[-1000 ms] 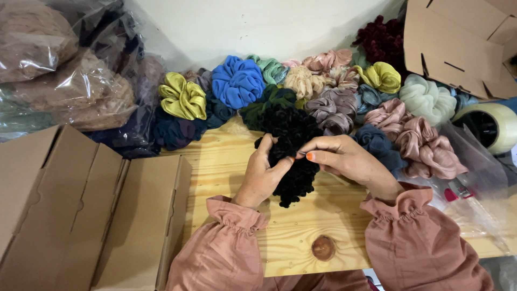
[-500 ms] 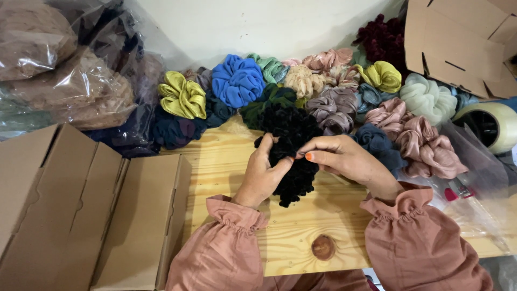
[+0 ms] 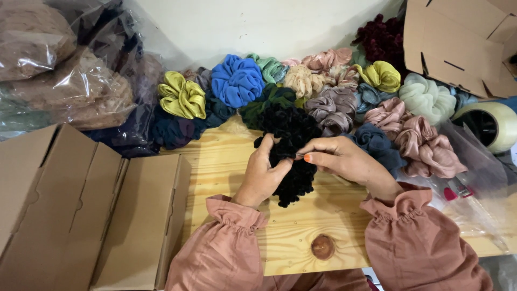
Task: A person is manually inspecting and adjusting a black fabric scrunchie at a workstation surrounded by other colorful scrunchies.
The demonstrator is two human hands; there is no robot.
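At the table's (image 3: pixel 226 161) middle, two hands work a black velvet scrunchie (image 3: pixel 291 156).
Left hand (image 3: pixel 264 175) grips its edge; right hand (image 3: pixel 344 161) pinches it, near the far-edge scrunchie pile (image 3: pixel 323 91).

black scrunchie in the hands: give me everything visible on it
The black scrunchie is a ruffled, bunched band, apparently of velvety fabric, deep black and matte. It lies lengthwise on the pale wooden table, its far end against the row of coloured scrunchies. The left hand grips its left side; the right hand pinches it from the right. Its lower end pokes out beneath the hands.
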